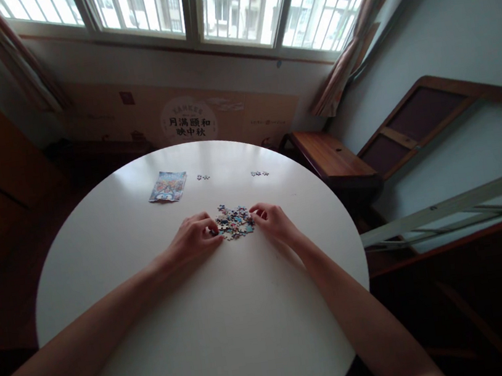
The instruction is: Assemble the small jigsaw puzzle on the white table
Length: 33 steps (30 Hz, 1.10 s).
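Note:
A loose pile of small jigsaw puzzle pieces (235,220) in mixed colours lies near the middle of the white round table (233,327). At the pile's left edge is my left hand (194,234), its fingers curved and thumb apart from them, with dark pieces lying in the gap. My right hand (272,219) rests at the right edge, thumb and fingers bent close together; whatever is between the tips is too small to make out. Beyond the pile lie two small groups of pieces, a left group (203,177) and a right group (259,173).
A colourful picture sheet or packet (168,186) lies on the table's far left part. A wooden bench (332,151) stands beyond the table on the right. Barred windows (234,3) and a printed board with Chinese characters (262,102) are at the back.

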### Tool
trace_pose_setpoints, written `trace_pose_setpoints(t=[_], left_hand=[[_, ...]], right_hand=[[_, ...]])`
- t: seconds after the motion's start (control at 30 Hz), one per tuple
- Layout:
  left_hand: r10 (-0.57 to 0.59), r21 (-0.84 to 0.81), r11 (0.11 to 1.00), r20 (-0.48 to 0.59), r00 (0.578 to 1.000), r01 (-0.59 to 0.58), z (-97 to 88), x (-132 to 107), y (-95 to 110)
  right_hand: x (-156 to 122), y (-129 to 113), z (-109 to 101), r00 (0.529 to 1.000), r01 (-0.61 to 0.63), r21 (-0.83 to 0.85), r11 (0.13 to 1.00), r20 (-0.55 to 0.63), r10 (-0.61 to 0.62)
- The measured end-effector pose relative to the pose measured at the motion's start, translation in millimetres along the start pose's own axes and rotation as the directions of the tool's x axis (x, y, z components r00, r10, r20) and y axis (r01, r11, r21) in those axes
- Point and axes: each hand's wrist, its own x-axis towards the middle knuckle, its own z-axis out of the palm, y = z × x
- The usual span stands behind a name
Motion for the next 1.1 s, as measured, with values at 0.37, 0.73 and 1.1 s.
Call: trace_pose_setpoints(t=[0.37, 0.73, 1.1], left_hand=[[0.041, -0.006, 0.999, -0.064, 0.997, -0.041, 0.5, 0, 0], [-0.033, -0.068, 0.997, -0.115, 0.993, 0.025, 2.0, -2, -3], [-0.024, -0.082, 0.997, -0.114, 0.993, 0.015, 2.0, -2, -3]], right_hand=[[0, -2, -4, 1.000, 0.007, -0.001, 1.000, 0.000, -0.007], [-2, -6, -8, 0.999, -0.011, -0.050, 0.999, 0.044, 0.013], [-3, -4, -9, 0.997, 0.000, -0.051, 0.999, 0.080, 0.004]])
